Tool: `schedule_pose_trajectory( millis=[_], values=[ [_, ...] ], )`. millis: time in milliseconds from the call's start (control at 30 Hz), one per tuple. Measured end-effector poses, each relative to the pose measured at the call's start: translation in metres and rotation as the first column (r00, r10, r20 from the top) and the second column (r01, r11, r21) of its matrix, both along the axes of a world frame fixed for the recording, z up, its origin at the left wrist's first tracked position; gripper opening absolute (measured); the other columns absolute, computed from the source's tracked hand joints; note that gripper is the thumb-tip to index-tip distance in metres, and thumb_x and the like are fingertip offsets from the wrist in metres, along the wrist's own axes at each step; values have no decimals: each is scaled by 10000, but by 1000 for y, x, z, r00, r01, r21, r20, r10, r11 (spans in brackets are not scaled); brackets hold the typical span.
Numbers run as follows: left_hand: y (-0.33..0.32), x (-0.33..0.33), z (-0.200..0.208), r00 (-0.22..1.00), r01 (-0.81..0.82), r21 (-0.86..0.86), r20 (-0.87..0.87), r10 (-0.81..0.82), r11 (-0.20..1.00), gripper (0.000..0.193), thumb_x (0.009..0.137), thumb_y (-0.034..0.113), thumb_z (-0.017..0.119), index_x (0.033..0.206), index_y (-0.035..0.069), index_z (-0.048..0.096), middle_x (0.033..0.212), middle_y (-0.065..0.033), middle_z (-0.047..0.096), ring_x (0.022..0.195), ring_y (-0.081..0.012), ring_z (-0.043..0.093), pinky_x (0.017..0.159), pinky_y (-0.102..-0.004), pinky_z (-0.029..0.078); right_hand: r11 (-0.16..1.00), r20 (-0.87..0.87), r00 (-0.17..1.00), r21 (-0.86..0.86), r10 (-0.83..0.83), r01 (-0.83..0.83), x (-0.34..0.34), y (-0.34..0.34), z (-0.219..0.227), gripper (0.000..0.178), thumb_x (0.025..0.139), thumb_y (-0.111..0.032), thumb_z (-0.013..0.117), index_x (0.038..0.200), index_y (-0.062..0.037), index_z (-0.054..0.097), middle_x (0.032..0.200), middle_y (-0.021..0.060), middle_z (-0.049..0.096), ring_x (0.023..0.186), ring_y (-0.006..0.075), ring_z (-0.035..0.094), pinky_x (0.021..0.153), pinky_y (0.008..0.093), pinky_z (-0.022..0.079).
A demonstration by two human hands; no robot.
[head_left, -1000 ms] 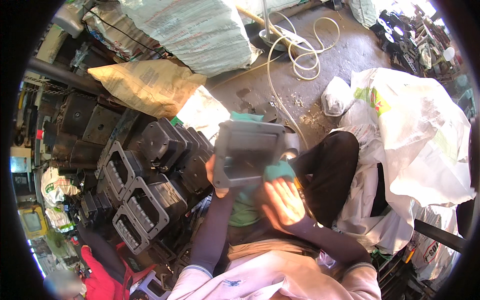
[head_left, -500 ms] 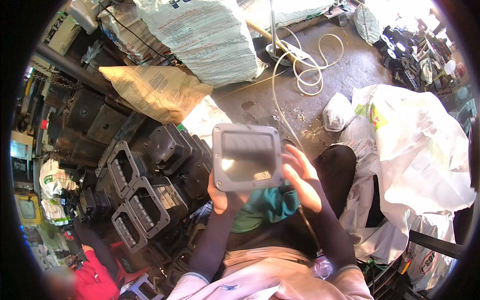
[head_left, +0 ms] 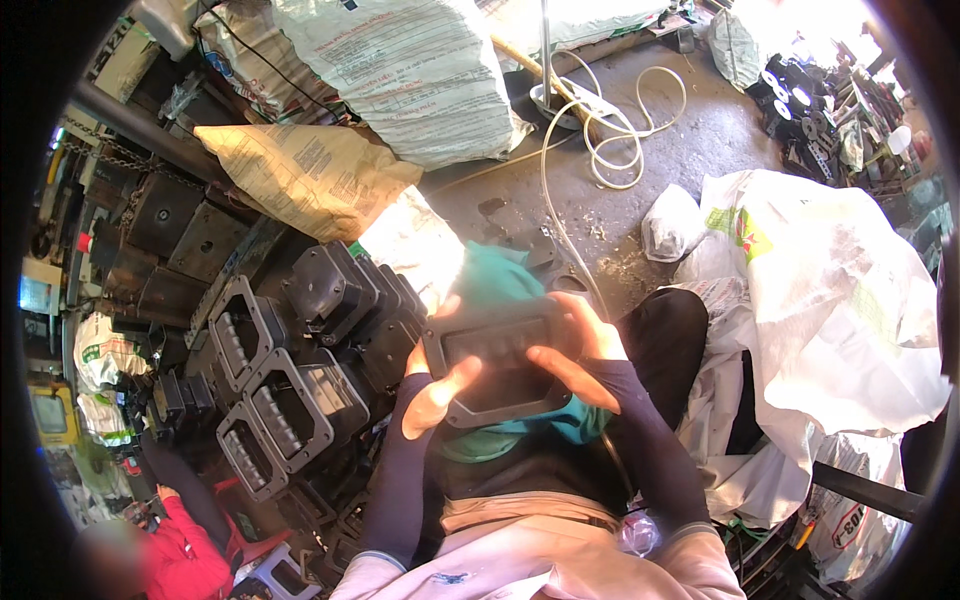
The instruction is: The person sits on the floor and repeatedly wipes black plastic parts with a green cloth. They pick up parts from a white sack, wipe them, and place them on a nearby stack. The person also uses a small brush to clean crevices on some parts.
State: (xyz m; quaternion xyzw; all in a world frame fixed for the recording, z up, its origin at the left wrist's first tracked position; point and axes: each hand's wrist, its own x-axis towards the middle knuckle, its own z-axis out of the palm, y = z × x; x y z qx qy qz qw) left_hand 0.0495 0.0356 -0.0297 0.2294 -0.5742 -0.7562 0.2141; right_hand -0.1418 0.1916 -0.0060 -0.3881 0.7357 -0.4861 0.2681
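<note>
Over my lap I hold a dark rectangular metal housing [head_left: 500, 408], with a wide rim and a ribbed recess, slightly smeared by motion. My left hand [head_left: 436, 385] grips its left side, the thumb lying over the front rim. On the opposite side my right hand [head_left: 592, 345] is closed around the edge, its thumb reaching across the recess. Green cloth [head_left: 500, 268] shows beyond the housing and again below it on my lap. Close to my left arm, several similar open-faced housings [head_left: 290, 405] stand stacked, with closed dark casings [head_left: 335, 290] behind them.
A brown paper sack [head_left: 310, 180] and a large white sack [head_left: 410, 85] lie at the back left. A pale hose [head_left: 620, 150] coils on the floor beyond. White plastic sacking [head_left: 810, 300] fills the right side. A person in red [head_left: 185, 550] sits at lower left.
The housing has come down toward my lap and tilted, so its ribbed recess shows instead of a shiny face. My thumbs now lie over its front. Green cloth now appears beyond it.
</note>
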Motion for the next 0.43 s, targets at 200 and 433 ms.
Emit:
schedule_pose_trajectory(
  millis=[200, 433],
  values=[
    [3, -4, 12, 985, 85, -18, 149, -81, 996, 572, 892, 87, 744, 1421, 70, 528, 1338, -73, 601, 1262, -183, 530, 1097, -353, 398, 991, 478, 877, -129, 40, 25, -19, 2, -20, 181, 965, -152, 694, 1080, -17, 660, 907, -8, 674, 867, 98, 607, 783, 280, 495],
    [9, 4, 22, 932, 191, -158, 338, -129, 969, 524, 905, 189, 747, 1390, 130, 558, 1293, -76, 614, 1243, -170, 523, 1095, -353, 378, 1000, 603, 798, 12, 9, -20, -1, -4, -27, 351, 1047, -310, 577, 1019, 6, 725, 873, 48, 742, 762, 120, 670, 700, 273, 524]
  ],
)
